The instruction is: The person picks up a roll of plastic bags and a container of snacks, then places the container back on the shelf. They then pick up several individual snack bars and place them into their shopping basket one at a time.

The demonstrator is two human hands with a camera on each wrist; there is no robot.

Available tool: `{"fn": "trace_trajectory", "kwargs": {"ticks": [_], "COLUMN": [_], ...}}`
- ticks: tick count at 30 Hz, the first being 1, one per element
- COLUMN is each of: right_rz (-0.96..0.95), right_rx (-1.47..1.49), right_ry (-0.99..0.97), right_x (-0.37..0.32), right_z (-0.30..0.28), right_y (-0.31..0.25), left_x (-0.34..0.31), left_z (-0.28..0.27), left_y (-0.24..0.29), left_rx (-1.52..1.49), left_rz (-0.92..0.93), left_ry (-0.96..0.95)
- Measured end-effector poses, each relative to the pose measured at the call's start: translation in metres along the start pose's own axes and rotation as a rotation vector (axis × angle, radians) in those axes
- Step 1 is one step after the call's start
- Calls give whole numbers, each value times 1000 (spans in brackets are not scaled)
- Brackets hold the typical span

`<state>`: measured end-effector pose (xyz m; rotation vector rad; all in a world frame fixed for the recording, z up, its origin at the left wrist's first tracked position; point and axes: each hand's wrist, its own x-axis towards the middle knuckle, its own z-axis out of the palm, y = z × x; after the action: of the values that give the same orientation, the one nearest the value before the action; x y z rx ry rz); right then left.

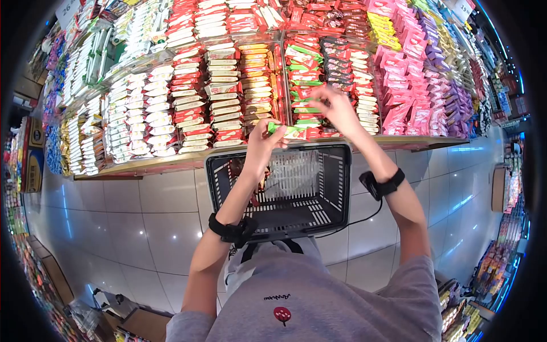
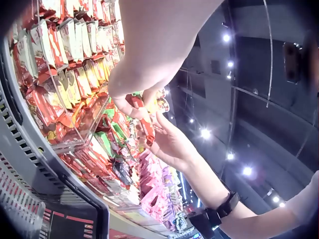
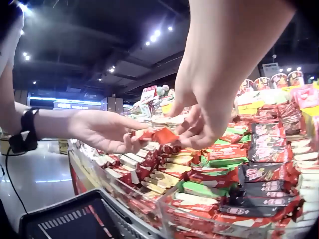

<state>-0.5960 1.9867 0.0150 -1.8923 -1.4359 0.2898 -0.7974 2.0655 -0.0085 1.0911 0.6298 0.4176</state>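
The left hand pinches a small green-and-red packet above the basket's far edge; in the left wrist view this packet shows its red side. In the head view the right hand hovers up and to the right of the packet, with bent fingers and a gap between them and it. The right wrist view shows the right hand and the left hand facing each other around the packet's red end; contact by the right fingers cannot be told there. No object is plainly visible in the right hand.
Rows of wrapped packets fill a tiered display with clear dividers. A dark slotted basket stands against the person's front, with some clear and red packages inside. Tiled floor lies on both sides, with more shelves along the edges.
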Motion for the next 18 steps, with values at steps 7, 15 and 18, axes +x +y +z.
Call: {"fn": "trace_trajectory", "kwargs": {"ticks": [7,15,18], "right_rz": [-325,187,654], "right_rx": [-773,357,1173], "right_ry": [5,-50,-164], "right_x": [23,-10,-36], "right_z": [8,3,-4], "right_y": [43,5,-34], "left_x": [-4,-5,-7], "left_z": [-8,-16,-12], "left_y": [0,-6,-8], "left_rx": [-106,-214,-214], "left_rz": [-23,-53,-78], "left_ry": [-10,-23,-29]}}
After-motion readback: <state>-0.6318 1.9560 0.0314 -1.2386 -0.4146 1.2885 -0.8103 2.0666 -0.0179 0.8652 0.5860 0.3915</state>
